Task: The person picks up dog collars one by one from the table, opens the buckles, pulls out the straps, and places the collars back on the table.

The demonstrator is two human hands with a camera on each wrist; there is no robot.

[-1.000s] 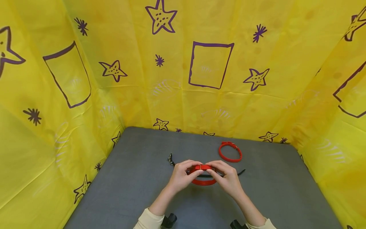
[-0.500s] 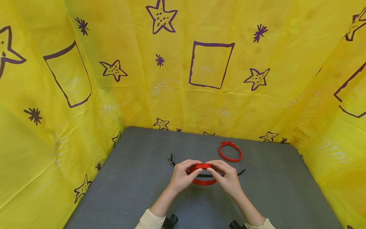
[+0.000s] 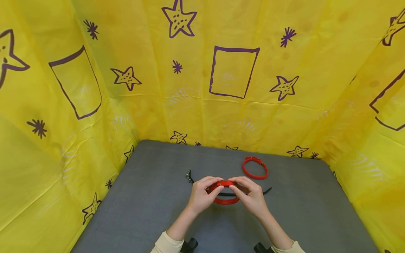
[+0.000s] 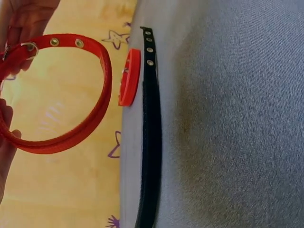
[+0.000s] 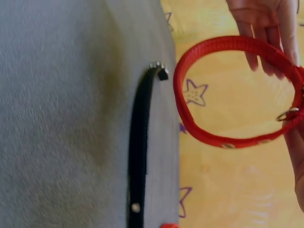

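Observation:
Both hands hold up a red collar (image 3: pixel 226 183), buckled into a loop, above the table. My left hand (image 3: pixel 202 196) pinches it at the left of its buckle part, between thumb and fingers. On the other side, my right hand (image 3: pixel 251 197) pinches it the same way. Metal eyelets and a D-ring show on this collar (image 4: pixel 61 144) in the left wrist view. Below it a black collar (image 3: pixel 267 190) lies unbuckled on the table; the hands cover its middle in the head view. Its metal buckle (image 5: pixel 158 65) shows in the right wrist view.
A second red collar (image 3: pixel 254 177), closed in a ring, lies on the grey table (image 3: pixel 152 196) behind the right hand. Yellow cloth (image 3: pixel 190 116) with drawn stars encloses the back and sides.

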